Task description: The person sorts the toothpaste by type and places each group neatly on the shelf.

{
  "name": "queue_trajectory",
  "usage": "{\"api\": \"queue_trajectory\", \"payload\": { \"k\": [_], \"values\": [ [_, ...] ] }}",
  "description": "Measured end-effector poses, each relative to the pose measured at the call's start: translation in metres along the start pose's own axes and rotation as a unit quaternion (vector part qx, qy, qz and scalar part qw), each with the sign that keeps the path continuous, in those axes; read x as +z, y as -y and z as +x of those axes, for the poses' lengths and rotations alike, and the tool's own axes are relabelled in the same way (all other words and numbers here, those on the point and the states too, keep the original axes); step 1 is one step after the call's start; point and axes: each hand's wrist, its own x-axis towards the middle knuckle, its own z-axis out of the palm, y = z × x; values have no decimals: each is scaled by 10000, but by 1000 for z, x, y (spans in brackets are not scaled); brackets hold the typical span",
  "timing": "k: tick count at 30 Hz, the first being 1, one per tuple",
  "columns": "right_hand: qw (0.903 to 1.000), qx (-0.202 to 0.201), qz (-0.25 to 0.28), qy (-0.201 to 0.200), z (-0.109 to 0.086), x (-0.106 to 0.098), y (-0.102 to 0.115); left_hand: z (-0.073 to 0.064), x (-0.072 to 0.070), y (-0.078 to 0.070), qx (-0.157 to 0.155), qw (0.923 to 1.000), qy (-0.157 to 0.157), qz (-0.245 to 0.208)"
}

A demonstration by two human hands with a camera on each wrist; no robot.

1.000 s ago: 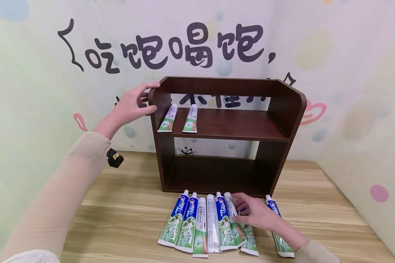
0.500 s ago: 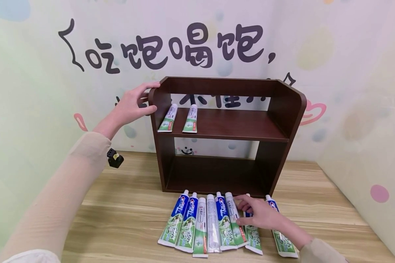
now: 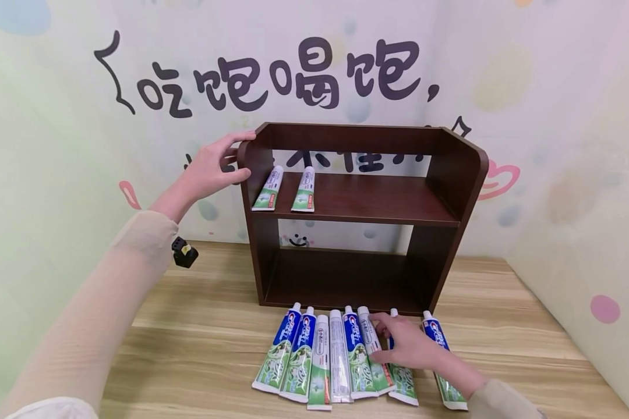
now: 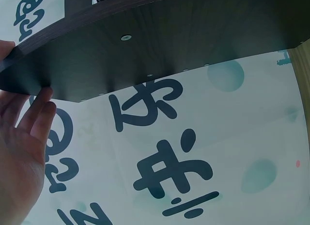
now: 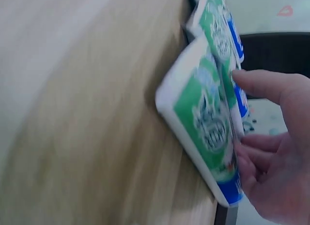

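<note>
My left hand [image 3: 209, 166] holds the upper left side panel of a dark brown wooden shelf [image 3: 367, 218], thumb at its front edge; in the left wrist view several fingers [image 4: 43, 106] touch the panel. Down at the table, my right hand [image 3: 411, 346] pinches a green and white toothpaste tube [image 3: 373, 340], with thumb and fingertips at its right side. A blue and green Crest toothpaste tube [image 3: 403, 381] lies partly hidden under that hand. The right wrist view is blurred; a green tube with a blue end [image 5: 206, 111] lies beside the curled fingers [image 5: 252, 172].
Two green and white tubes [image 3: 303, 189] lean on the upper shelf at left. Several Crest and pale tubes [image 3: 297, 358] lie in a row before the shelf. Another Crest tube [image 3: 453, 387] lies beneath the right forearm. A printed wall [image 3: 503, 87] stands behind.
My right hand has shifted slightly among the tubes. The green and white tube and the Crest tube beside it have slid a little to the right. My left hand stays on the shelf.
</note>
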Motion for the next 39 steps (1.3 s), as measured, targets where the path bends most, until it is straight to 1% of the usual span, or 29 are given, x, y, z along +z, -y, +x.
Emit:
{"api": "queue_trajectory", "payload": {
  "k": [4,6,9,12,18,20,29,31,34,36,39],
  "values": [
    [9993,133,-277,-208,0,7,7,1,0,-1,15,10000,7,0],
    [9990,187,-312,-249,0,8,11,1,0,-1,20,10000,10,-12],
    [9992,226,-247,-202,0,7,15,0,0,-2,17,10000,17,-19],
    [9995,292,-40,-85,1,6,16,-1,0,-2,7,10000,17,-7],
    [9965,513,641,140,5,4,14,0,0,-2,15,10000,-9,-27],
    [9955,492,782,220,6,3,13,0,0,-1,27,10000,-13,-15],
    [9911,109,1156,656,11,-3,4,0,0,1,39,10000,-54,14],
    [9902,85,1204,696,12,-3,3,0,-1,1,49,10000,-56,-7],
    [9907,87,1131,754,12,-4,4,0,0,1,57,10000,-57,-7],
    [9909,120,1063,818,11,-5,6,0,0,1,45,10000,-55,3],
    [9880,246,1186,959,10,-5,10,0,0,1,30,10000,-44,42]
  ]
}}
